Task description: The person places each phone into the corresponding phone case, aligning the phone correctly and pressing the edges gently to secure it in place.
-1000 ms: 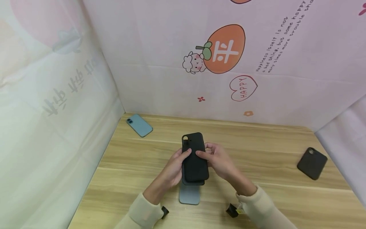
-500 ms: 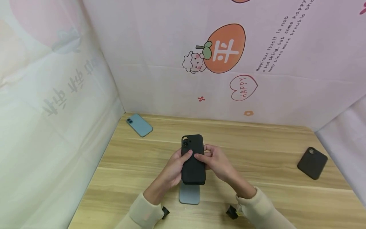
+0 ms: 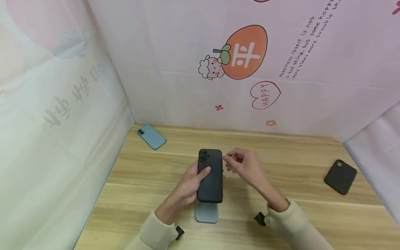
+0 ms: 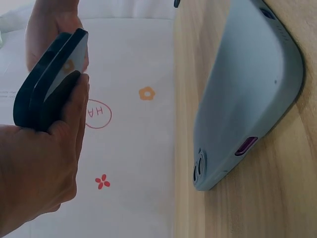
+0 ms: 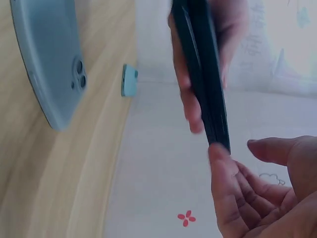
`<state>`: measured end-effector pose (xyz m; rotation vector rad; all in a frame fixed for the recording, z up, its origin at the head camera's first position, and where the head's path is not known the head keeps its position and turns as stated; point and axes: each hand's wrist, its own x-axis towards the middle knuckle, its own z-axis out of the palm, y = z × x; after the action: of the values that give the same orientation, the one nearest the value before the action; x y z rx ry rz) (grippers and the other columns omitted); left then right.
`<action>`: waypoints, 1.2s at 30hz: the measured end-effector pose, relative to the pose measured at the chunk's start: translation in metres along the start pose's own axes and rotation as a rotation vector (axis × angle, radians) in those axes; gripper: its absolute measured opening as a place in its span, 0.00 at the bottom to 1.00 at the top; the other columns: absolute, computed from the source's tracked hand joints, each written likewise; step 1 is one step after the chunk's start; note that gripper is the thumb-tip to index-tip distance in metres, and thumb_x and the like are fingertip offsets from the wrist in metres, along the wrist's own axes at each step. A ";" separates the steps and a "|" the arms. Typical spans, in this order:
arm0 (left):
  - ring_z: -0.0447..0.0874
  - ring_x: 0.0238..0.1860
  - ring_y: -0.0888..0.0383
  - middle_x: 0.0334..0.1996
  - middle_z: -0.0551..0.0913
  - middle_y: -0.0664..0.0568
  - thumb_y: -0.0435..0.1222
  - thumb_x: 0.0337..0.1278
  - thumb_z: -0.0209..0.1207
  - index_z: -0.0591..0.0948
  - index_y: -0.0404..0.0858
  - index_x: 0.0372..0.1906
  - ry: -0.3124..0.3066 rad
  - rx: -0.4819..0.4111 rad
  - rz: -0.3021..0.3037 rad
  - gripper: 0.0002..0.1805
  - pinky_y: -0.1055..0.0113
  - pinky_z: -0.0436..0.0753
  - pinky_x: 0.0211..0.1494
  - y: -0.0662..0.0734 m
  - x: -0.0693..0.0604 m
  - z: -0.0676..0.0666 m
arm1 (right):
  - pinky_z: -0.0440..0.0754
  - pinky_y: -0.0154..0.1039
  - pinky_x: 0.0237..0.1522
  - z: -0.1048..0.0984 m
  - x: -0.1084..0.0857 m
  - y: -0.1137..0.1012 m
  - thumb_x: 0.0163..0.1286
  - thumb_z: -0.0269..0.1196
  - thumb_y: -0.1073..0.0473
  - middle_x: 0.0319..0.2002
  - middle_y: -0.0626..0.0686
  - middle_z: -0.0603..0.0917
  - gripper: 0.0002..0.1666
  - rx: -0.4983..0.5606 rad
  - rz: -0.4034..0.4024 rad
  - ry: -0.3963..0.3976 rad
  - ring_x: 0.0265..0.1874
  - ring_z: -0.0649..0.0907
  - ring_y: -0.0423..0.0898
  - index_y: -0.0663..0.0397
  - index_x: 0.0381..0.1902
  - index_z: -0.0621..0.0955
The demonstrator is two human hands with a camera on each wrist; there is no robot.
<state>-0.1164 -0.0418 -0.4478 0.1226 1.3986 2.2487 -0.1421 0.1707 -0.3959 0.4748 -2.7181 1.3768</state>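
In the head view my left hand [image 3: 188, 183] grips a black phone case [image 3: 210, 185], its thumb lying across the back. A dark phone with a glossy screen [image 4: 68, 63] lies against the case, as the left wrist view shows. From the right wrist view the two form a stack with a thin seam between them; whether they are fully joined I cannot tell. My right hand [image 3: 250, 169] is by the upper right edge of the stack. One fingertip touches its end, and the thumb stands apart. Below the stack, a grey-blue cased phone [image 3: 207, 213] lies on the table, partly hidden.
A light blue phone [image 3: 152, 136] lies at the table's back left. Another black phone case [image 3: 340, 177] is at the far right. The wooden table [image 3: 281, 152] meets printed cloth walls [image 3: 175, 90] at its back and sides.
The black case has shifted from offset to lined up with the phone beneath it. My right hand has let go and moved slightly right and up; my left hand keeps its grip.
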 end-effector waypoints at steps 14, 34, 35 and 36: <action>0.85 0.59 0.46 0.63 0.82 0.38 0.33 0.86 0.47 0.63 0.34 0.79 -0.126 0.159 -0.052 0.25 0.51 0.87 0.60 -0.001 -0.007 0.015 | 0.85 0.49 0.52 -0.017 0.024 -0.008 0.82 0.62 0.47 0.44 0.46 0.92 0.16 -0.044 -0.002 -0.217 0.46 0.88 0.45 0.46 0.47 0.92; 0.86 0.57 0.44 0.60 0.83 0.39 0.29 0.82 0.51 0.66 0.35 0.75 -0.130 0.184 -0.073 0.24 0.47 0.88 0.58 -0.002 -0.010 0.019 | 0.84 0.36 0.39 -0.011 0.026 -0.007 0.77 0.67 0.61 0.37 0.51 0.90 0.08 0.107 0.029 -0.328 0.35 0.84 0.45 0.58 0.41 0.91; 0.86 0.57 0.44 0.60 0.83 0.39 0.29 0.82 0.52 0.66 0.35 0.76 -0.127 0.187 -0.071 0.24 0.47 0.88 0.58 -0.002 -0.009 0.020 | 0.84 0.36 0.38 -0.010 0.025 -0.007 0.77 0.67 0.61 0.36 0.51 0.90 0.08 0.108 0.031 -0.324 0.35 0.85 0.45 0.57 0.41 0.91; 0.86 0.58 0.44 0.61 0.83 0.39 0.29 0.82 0.52 0.66 0.35 0.76 -0.122 0.190 -0.068 0.24 0.47 0.88 0.59 -0.002 -0.009 0.020 | 0.84 0.36 0.38 -0.010 0.025 -0.006 0.77 0.67 0.61 0.36 0.51 0.90 0.08 0.110 0.033 -0.320 0.34 0.84 0.45 0.57 0.41 0.91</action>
<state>-0.1011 -0.0290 -0.4388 0.2669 1.5234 2.0150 -0.1650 0.1688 -0.3803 0.7193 -2.9151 1.5900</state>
